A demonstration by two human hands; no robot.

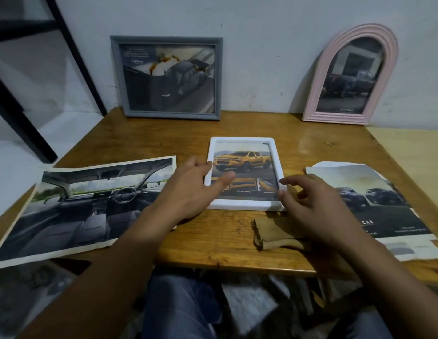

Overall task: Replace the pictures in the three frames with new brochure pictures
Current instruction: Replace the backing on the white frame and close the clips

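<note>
Judging by the car pictures in all three frames, the swap looks nearly done. The grey rectangular frame (pixel 170 77) and ribbed pink arched frame (pixel 351 77) lean at the wooden table's (pixel 144 133) back edge. The glossy white frame (pixel 244 173) lies flat mid-table, left hand (pixel 191 189) and right hand (pixel 311 204) spread, fingertips touching its sides. Cut brochure sheets (pixel 86 204) flank it.
</note>
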